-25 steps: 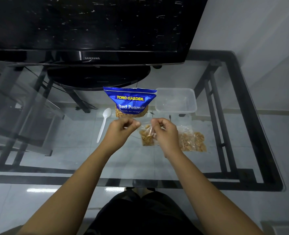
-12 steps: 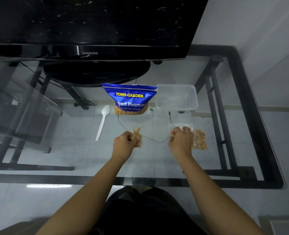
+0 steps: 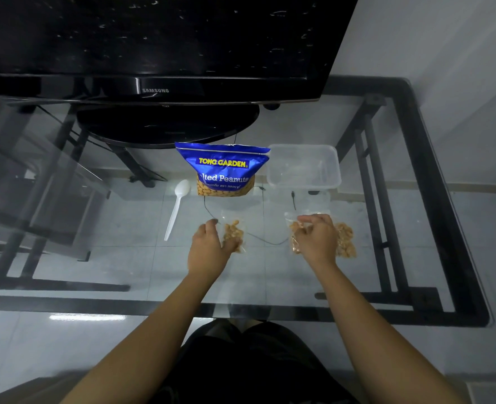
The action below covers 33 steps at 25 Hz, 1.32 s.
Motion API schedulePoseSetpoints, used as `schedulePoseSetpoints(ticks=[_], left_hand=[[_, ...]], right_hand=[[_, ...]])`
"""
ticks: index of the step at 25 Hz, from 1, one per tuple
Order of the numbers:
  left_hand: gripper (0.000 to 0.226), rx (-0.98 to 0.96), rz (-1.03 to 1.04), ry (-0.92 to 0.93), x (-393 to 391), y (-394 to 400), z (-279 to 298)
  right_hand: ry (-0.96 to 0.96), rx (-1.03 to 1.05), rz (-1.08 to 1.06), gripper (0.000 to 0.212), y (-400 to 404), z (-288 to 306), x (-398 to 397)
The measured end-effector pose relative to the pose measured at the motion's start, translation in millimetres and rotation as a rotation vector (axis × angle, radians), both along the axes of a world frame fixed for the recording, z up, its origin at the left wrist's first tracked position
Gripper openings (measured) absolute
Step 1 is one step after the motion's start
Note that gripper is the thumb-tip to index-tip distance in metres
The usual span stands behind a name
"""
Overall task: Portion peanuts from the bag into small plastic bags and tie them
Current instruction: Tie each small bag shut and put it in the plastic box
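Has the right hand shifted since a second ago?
Yes. The right hand has gone rightward and down from in front of the blue peanut bag to the small bags below the clear container.

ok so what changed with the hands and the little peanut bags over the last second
A second ago both hands held one small bag together in front of the peanut bag. Now they have parted and lowered: the left hand rests on that small bag on the glass table, and the right hand has gone right onto the filled bags. The spoon and container stayed put.
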<state>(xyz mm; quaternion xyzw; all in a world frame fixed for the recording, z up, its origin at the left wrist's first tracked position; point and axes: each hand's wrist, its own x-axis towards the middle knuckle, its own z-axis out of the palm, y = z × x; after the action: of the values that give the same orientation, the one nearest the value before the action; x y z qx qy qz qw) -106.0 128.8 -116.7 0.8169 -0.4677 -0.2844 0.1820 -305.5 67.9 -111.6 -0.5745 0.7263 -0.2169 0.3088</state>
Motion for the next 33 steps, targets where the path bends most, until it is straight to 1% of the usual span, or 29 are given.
schedulePoseSetpoints(ticks=[1, 2, 3, 4, 6, 8, 10, 11, 13, 14, 15, 18, 21, 22, 25, 28, 33], left_hand=[[0.057, -0.105, -0.012, -0.073, -1, 1, 3], [0.053, -0.227, -0.028, -0.077, -4, 1, 8], [0.046, -0.312, -0.052, 0.011, -9, -2, 16], [0.041, -0.342, -0.087, 0.161, -14, -6, 24], [0.037, -0.271, -0.202, 0.44, -26, -16, 40], [0.033, -0.221, -0.267, 0.556, -35, -25, 49], [0.022, -0.237, -0.215, 0.625, -37, -32, 56], [0.018, -0.245, -0.178, 0.674, -35, -33, 58], [0.014, -0.236, -0.139, 0.744, -32, -34, 63], [0.012, -0.222, -0.14, 0.736, -31, -35, 64], [0.012, -0.21, -0.155, 0.688, -30, -35, 64], [0.012, -0.225, -0.239, 0.463, -29, -37, 67], [0.009, -0.275, -0.287, 0.321, -32, -42, 71], [0.01, -0.282, -0.291, 0.28, -34, -43, 71], [0.011, -0.314, -0.273, 0.186, -38, -45, 70], [0.012, -0.341, -0.261, 0.158, -34, -46, 69], [0.022, -0.316, -0.244, 0.148, -24, -43, 64]], right_hand=[[-0.084, -0.035, 0.021, 0.017, 3, 2, -2], [-0.16, -0.057, 0.049, 0.018, 6, 6, -4], [-0.239, -0.063, 0.077, 0.02, 10, 11, -5], [-0.328, -0.056, 0.098, 0.023, 14, 16, -4], [-0.52, -0.023, 0.117, 0.027, 19, 28, 2], [-0.709, 0.025, 0.094, 0.025, 21, 39, 8], [-0.858, 0.079, 0.03, 0.015, 20, 49, 13], [-0.887, 0.088, -0.007, 0.011, 19, 51, 15], [-0.877, 0.091, -0.059, 0.009, 16, 53, 18], [-0.854, 0.092, -0.067, 0.008, 15, 52, 21], [-0.825, 0.092, -0.067, 0.008, 14, 51, 23], [-0.749, 0.086, -0.034, 0.007, 12, 45, 30], [-0.689, 0.018, 0.015, 0.008, 9, 44, 33], [-0.645, -0.01, 0.04, 0.008, 8, 46, 33], [-0.421, -0.119, 0.102, 0.008, 6, 49, 35], [-0.35, -0.172, 0.099, 0.008, 4, 51, 34], [-0.377, -0.145, 0.093, 0.009, 2, 50, 28]])
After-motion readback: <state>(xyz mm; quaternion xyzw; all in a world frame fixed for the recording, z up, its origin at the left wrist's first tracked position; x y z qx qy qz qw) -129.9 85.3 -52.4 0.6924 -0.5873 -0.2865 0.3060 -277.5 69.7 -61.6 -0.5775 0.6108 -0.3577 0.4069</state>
